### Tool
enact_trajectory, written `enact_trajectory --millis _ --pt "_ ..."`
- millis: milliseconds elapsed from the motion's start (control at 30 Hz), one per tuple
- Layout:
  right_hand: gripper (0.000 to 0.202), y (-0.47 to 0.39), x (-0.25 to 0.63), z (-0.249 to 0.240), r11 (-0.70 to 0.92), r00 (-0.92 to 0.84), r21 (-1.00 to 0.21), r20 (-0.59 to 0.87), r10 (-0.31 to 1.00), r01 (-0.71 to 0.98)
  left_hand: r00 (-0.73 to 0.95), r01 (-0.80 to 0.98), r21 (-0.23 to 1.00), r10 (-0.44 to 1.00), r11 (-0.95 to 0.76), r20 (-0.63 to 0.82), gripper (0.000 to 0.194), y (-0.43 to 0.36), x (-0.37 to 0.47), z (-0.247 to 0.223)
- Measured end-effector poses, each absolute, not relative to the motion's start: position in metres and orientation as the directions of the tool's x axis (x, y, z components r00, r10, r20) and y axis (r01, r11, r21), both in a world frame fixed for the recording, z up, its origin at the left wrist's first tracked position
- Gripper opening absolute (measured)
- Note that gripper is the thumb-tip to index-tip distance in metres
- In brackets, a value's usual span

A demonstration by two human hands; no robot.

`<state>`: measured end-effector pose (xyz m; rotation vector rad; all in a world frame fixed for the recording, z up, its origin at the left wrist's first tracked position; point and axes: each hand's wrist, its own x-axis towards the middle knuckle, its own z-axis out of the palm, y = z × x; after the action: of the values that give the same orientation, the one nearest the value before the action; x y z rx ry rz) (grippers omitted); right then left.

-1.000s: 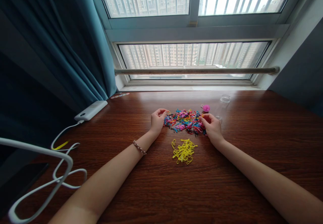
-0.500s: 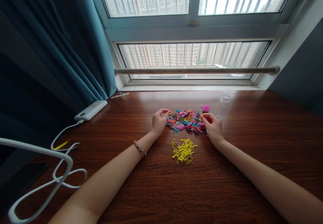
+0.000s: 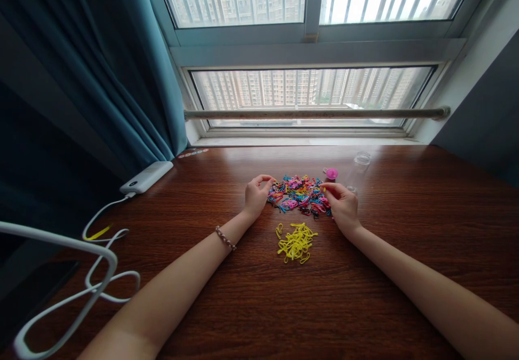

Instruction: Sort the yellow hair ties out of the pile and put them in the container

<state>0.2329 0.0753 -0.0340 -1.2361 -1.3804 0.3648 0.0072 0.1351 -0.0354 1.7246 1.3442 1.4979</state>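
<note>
Coloured bands (image 3: 300, 191) | glossy brown table (image 3: 259, 306) | left hand (image 3: 255, 197), right hand (image 3: 343, 206) at their edges, cannot tell if clamped | window (image 3: 316, 87)

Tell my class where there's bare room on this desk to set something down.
Bare wood on the desk lies right of the right forearm, and between the forearms, nearer the person than the yellow bands. It is crowded between the left hand and right hand, over the multicoloured pile, around the pink piece and clear jar, and around white cable at left.
</note>
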Motion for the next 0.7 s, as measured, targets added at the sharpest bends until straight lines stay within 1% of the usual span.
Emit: enact_trajectory --millis 67,133,167,233,267,300,333,367,433,500,567,600,700 --pt "0.019 0.066 0.227 -0.029 0.477 0.121 -0.719 0.606 0.786 0.505 -0.084 0.346 0.850 0.890 -0.396 0.449 0.020 0.134 0.008 -0.034" --pt "0.016 0.055 0.220 -0.025 0.631 -0.126 -0.562 0.685 0.717 0.534 -0.081 0.329 0.860 0.896 -0.389 0.436 0.020 0.132 0.008 -0.033" --pt "0.016 0.050 0.217 -0.023 0.712 -0.279 -0.470 0.695 0.663 0.521 -0.081 0.314 0.869 0.901 -0.383 0.427 0.019 0.132 0.009 -0.033" --pt "0.017 0.041 0.212 -0.021 0.838 -0.544 -0.305 0.650 0.531 0.453 -0.081 0.280 0.886 0.911 -0.369 0.405 0.019 0.130 0.009 -0.031" --pt "0.017 0.039 0.210 -0.020 0.872 -0.628 -0.248 0.614 0.478 0.422 -0.079 0.268 0.892 0.914 -0.364 0.397 0.019 0.129 0.009 -0.030" --pt "0.018 0.038 0.210 -0.019 0.889 -0.675 -0.213 0.587 0.447 0.404 -0.074 0.264 0.893 0.916 -0.364 0.395 0.018 0.128 0.009 -0.028" --pt "0.019 0.037 0.210 -0.018 0.891 -0.684 -0.205 0.579 0.444 0.406 -0.064 0.267 0.890 0.915 -0.369 0.399 0.018 0.127 0.009 -0.027" --pt "0.021 0.038 0.211 -0.018 0.878 -0.662 -0.223 0.586 0.468 0.424 -0.050 0.280 0.880 0.910 -0.383 0.412 0.017 0.126 0.009 -0.025" --pt "0.024 0.042 0.214 -0.019 0.816 -0.554 -0.321 0.610 0.567 0.481 0.003 0.326 0.838 0.887 -0.438 0.462 0.017 0.121 0.009 -0.021" --pt "0.027 0.046 0.216 -0.020 0.729 -0.429 -0.456 0.600 0.675 0.510 0.104 0.381 0.768 0.849 -0.514 0.517 0.018 0.114 0.011 -0.017" --pt "0.031 0.049 0.216 -0.022 0.655 -0.370 -0.560 0.545 0.752 0.508 0.260 0.411 0.691 0.803 -0.595 0.537 0.021 0.104 0.015 -0.013" --pt "0.032 0.050 0.216 -0.023 0.633 -0.374 -0.587 0.513 0.773 0.504 0.360 0.409 0.653 0.771 -0.637 0.526 0.022 0.099 0.017 -0.011" --pt "0.036 0.050 0.215 -0.022 0.634 -0.443 -0.586 0.455 0.773 0.505 0.655 0.348 0.565 0.626 -0.748 0.424 0.022 0.084 0.025 -0.008"
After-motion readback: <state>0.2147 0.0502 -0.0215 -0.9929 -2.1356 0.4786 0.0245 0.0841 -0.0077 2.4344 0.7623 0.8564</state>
